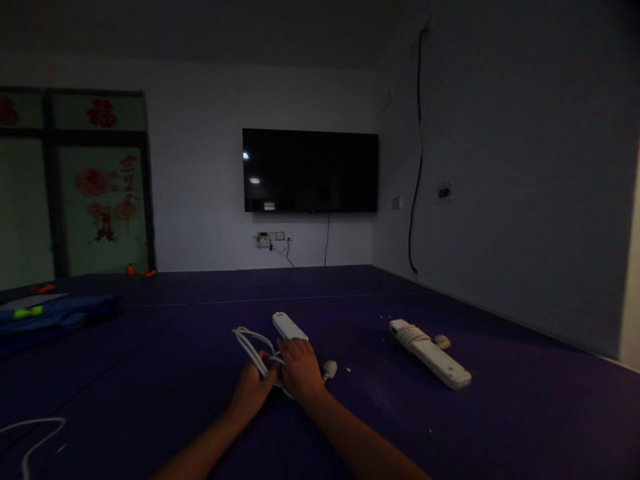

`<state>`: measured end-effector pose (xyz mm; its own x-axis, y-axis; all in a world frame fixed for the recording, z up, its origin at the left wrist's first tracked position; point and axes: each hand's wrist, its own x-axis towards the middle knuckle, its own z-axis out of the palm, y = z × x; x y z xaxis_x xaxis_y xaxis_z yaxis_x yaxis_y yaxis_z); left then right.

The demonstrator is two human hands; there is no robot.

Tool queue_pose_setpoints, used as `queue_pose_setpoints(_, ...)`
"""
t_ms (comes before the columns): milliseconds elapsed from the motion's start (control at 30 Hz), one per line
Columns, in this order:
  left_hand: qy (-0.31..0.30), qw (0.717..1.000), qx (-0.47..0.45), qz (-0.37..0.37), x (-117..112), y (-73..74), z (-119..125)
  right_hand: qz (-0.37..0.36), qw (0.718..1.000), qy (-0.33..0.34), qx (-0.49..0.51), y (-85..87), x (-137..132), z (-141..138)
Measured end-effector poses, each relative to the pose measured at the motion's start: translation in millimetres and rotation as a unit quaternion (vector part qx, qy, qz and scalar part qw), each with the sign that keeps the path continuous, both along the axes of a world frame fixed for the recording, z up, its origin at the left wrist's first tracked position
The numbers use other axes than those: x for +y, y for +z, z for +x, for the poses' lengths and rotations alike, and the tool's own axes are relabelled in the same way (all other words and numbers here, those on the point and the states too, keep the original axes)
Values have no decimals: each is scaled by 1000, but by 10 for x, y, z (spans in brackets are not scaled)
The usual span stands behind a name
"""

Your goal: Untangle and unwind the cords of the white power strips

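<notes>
A white power strip lies on the dark purple floor mat in front of me. My right hand rests on its near end, fingers curled over it. My left hand is closed on the strip's white cord, which loops out to the left. The cord's plug pokes out just right of my right hand.
A second white power strip with its cord wound round it lies to the right, a plug beside it. A black wall TV hangs ahead. A blue bag sits at left. Another white cable lies at the lower left.
</notes>
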<state>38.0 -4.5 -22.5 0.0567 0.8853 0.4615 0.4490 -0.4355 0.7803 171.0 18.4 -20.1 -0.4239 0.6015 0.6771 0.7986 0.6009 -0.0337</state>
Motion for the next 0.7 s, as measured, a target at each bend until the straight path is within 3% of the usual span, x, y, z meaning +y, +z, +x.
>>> queue_pose_setpoints(167,6,1000,-24,-1,-31,32,21,35,997,49,-53,-15,-3,-14)
queue_pose_setpoints(467,-25,1000,-8,7,-80,74,31,-2,999,8,-31,-2,-12,-31)
queue_pose_setpoints(700,-53,998,-17,6,-92,67,48,-11,1000,19,10,9,-25,1)
